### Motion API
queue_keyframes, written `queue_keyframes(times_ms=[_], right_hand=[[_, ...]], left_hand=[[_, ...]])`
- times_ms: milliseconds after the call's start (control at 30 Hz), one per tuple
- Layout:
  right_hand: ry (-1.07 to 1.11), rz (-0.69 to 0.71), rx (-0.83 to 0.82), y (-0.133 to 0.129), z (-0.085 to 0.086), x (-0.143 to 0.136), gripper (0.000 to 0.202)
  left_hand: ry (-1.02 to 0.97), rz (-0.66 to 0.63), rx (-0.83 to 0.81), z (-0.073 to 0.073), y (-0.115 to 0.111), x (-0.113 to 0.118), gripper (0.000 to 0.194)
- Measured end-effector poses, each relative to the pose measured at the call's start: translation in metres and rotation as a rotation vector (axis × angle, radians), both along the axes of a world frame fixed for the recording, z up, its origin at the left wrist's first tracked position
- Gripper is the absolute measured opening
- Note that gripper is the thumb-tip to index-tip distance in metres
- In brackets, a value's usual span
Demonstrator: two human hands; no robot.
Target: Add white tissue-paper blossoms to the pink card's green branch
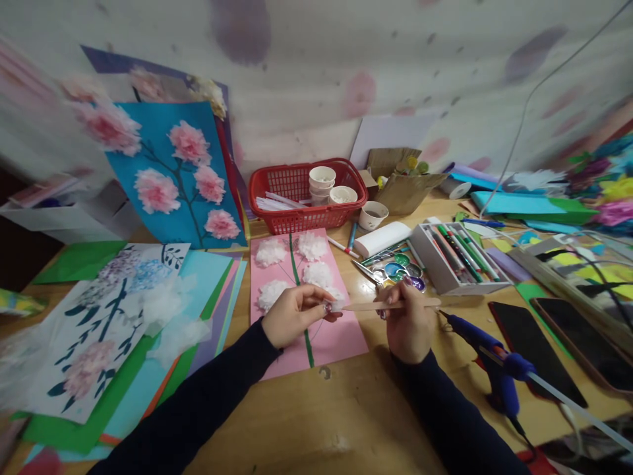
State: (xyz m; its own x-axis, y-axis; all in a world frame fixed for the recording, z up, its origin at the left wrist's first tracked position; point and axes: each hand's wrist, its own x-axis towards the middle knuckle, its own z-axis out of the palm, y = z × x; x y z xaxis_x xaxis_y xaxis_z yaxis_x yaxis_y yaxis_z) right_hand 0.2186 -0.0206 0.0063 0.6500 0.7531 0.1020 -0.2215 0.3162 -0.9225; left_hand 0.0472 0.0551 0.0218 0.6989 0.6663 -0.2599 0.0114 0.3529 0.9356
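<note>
My left hand (299, 315) pinches a small piece of white tissue paper (337, 305) above a pink sheet (341, 340). In my right hand (409, 324) is a flat wooden craft stick (364, 306), held level. Its left tip reaches the tissue piece; whether they touch, I cannot tell. Several white tissue flowers (271, 252) sit on the pink sheet on both sides of a green painted stem (308, 346). One flower is partly hidden behind my left fingers.
A red basket (262, 214) with paper cups stands behind the sheet. Right of it are a paint palette (395, 270), a marker box (465, 288), a blue glue gun (469, 333) and phones (534, 346). Coloured papers (131, 406) and a blue flower picture (158, 155) are left.
</note>
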Motion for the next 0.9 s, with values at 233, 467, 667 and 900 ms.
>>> queue_keyframes(times_ms=[233,467,667,900], right_hand=[[-0.018,0.032,-0.028,-0.0003,0.0018,-0.0002,0.041],[-0.034,0.049,-0.037,-0.0010,0.0030,-0.0027,0.042],[-0.074,0.054,-0.038,-0.0012,-0.0024,-0.0006,0.043],[-0.116,0.057,-0.087,0.0047,-0.0050,0.0028,0.044]], left_hand=[[0.010,-0.034,0.062,-0.0037,-0.0013,0.0023,0.013],[-0.009,-0.037,0.042,-0.0061,-0.0006,0.0011,0.017],[-0.028,-0.031,-0.014,-0.0024,0.0011,0.0013,0.027],[0.089,0.053,0.129,0.0002,0.0074,-0.0040,0.032]])
